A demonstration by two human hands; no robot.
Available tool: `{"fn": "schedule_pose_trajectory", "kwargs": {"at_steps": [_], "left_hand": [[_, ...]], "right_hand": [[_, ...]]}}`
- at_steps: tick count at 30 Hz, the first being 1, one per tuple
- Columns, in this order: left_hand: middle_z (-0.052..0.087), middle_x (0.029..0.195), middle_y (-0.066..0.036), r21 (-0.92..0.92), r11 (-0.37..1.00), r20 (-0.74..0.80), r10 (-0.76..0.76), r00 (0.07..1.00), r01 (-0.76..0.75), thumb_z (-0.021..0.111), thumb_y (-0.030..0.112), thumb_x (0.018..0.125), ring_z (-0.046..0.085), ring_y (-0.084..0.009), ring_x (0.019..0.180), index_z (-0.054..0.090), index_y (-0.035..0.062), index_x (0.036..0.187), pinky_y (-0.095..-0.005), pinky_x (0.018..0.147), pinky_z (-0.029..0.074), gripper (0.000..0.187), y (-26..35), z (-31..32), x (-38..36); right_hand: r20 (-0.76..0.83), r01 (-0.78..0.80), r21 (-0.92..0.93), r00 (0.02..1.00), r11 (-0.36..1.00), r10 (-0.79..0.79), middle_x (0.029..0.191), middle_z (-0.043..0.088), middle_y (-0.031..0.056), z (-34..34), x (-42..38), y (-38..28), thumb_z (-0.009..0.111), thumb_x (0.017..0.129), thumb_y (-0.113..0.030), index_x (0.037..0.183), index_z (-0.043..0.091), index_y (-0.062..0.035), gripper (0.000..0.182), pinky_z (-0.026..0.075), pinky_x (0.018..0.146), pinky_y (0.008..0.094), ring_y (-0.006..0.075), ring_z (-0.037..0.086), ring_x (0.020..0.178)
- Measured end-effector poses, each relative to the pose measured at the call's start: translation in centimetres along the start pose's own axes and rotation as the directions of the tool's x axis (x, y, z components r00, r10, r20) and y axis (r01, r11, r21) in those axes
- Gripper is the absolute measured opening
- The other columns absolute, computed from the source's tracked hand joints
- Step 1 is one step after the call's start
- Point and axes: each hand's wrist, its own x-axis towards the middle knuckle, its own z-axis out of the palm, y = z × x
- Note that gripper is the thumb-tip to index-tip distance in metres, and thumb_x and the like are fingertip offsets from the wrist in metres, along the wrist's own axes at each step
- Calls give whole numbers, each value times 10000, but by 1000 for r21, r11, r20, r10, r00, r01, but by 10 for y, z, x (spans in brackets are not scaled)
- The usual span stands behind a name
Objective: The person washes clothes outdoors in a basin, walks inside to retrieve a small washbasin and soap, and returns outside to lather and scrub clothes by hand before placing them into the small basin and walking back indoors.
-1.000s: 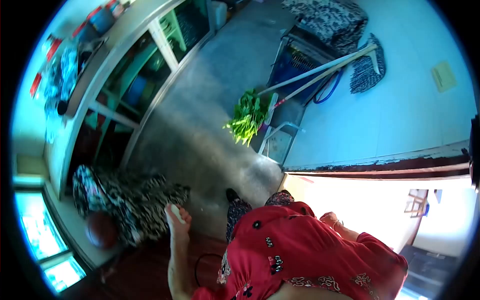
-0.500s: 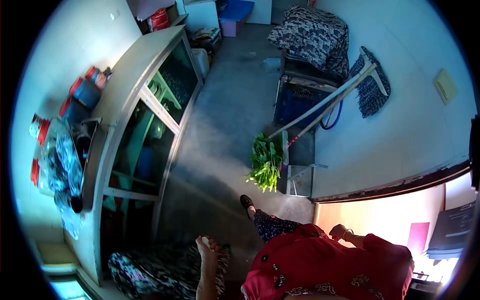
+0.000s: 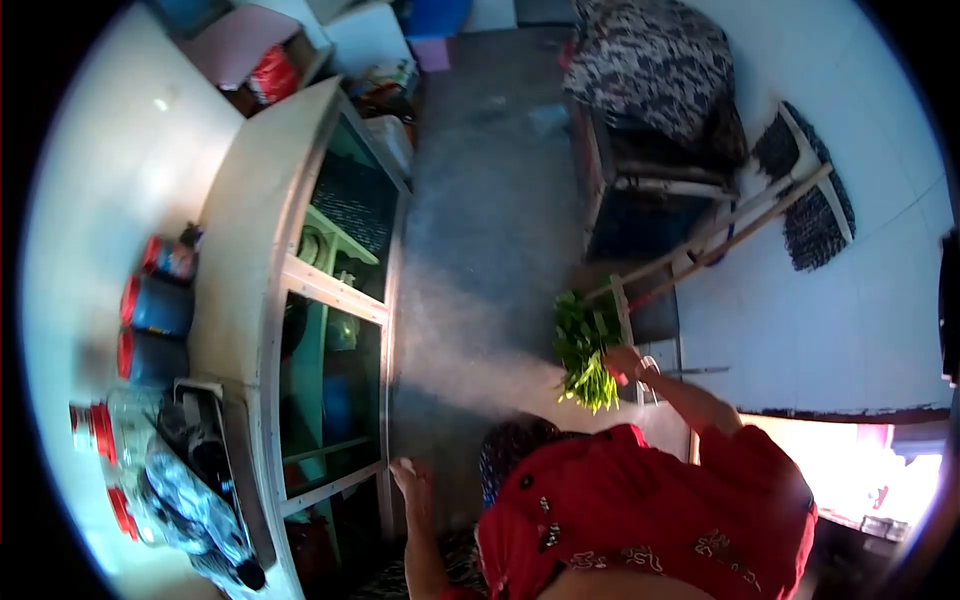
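A bunch of green leafy vegetables (image 3: 583,352) rests on a small metal stand (image 3: 655,320) by the right wall. My right hand (image 3: 624,362), a bangle on its wrist, reaches out from my red sleeve and closes on the stem end of the bunch. My left hand (image 3: 410,474) hangs low beside the cabinet's glass door, fingers curled around a small white object (image 3: 403,465). My red dress (image 3: 640,520) fills the lower middle of the view.
A long cabinet (image 3: 300,280) with glass doors runs along the left; jars with red lids (image 3: 150,310) and plastic bags stand on top. Two long-handled mops (image 3: 740,230) lean on the right wall. A patterned cloth (image 3: 650,60) covers a stand further back. A grey concrete floor (image 3: 490,200) runs between.
My right hand has risen from beside my hip and reached forward onto the greens. The view has swung so the cabinet and greens sit closer. My left hand stays low with the white object.
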Motion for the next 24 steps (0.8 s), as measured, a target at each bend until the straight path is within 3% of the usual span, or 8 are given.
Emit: {"fn": "schedule_pose_trajectory", "kwargs": {"at_steps": [7, 9, 11, 15, 17, 18, 21, 24], "left_hand": [[313, 549, 38, 148, 989, 221, -61, 973, 28, 367, 424, 897, 289, -95, 435, 434, 135, 785, -251, 399, 226, 317, 101, 139, 133], [301, 544, 41, 215, 976, 228, -79, 970, 29, 373, 433, 893, 284, -92, 434, 430, 139, 769, -254, 398, 224, 324, 133, 199, 174], [290, 539, 43, 258, 964, 225, -117, 967, 56, 379, 441, 889, 278, -88, 433, 426, 143, 752, -258, 397, 222, 332, 164, 280, 223], [283, 522, 49, 414, 897, 338, -308, 889, 153, 392, 469, 880, 265, -87, 424, 420, 157, 748, -256, 412, 238, 340, 204, 402, 267], [284, 517, 50, 452, 878, 377, -349, 858, 158, 399, 477, 876, 265, -88, 422, 422, 160, 743, -255, 415, 240, 345, 216, 472, 281], [288, 511, 51, 488, 864, 377, -341, 861, 128, 408, 488, 869, 264, -90, 419, 429, 160, 738, -251, 417, 238, 354, 222, 504, 289], [296, 504, 53, 478, 874, 370, -288, 883, 85, 416, 488, 860, 267, -91, 416, 443, 159, 732, -249, 417, 233, 354, 236, 597, 327], [318, 514, 42, 386, 912, 361, -291, 886, 142, 397, 432, 863, 303, -94, 425, 459, 155, 741, -247, 409, 250, 309, 258, 667, 372]], "right_hand": [[-140, -170, 804, 877, 569, 459, 552, 542, 46, -108, 130, -78, 488, 853, -247, 723, 584, -42, 260, 455, 414, 260, 144, 540, 416], [-143, -247, 645, 891, 724, 431, 504, 568, 51, -87, 137, -49, 492, 859, -258, 721, 631, -61, 278, 474, 449, 290, 177, 570, 440], [-64, -271, -353, 962, 896, 266, 479, 565, 45, -22, 112, 4, 566, 757, -239, 513, 621, -120, 277, 488, 479, 325, 160, 592, 458], [200, -606, 789, 410, 101, 890, 495, 571, 112, -3, 44, -47, 477, 742, -73, 524, 583, -61, 242, 449, 370, 325, 208, 562, 382], [304, -504, 851, 240, -150, 922, 532, 572, 138, 9, 43, -60, 458, 782, -78, 648, 591, -11, 201, 439, 335, 341, 218, 571, 401], [-28, -632, 636, 554, 442, 832, 583, 592, 140, 114, 21, 16, 480, 794, -82, 728, 600, -6, 156, 460, 329, 348, 229, 597, 439], [417, -589, 752, 77, -297, 905, 625, 605, 138, 18, 95, -56, 560, 789, -127, 849, 592, 0, 144, 475, 346, 372, 238, 599, 452], [-475, -466, -161, 809, 870, 346, 596, 600, 104, 89, 186, 75, 564, 732, -232, 611, 612, -84, 197, 450, 402, 346, 221, 564, 427]]}}
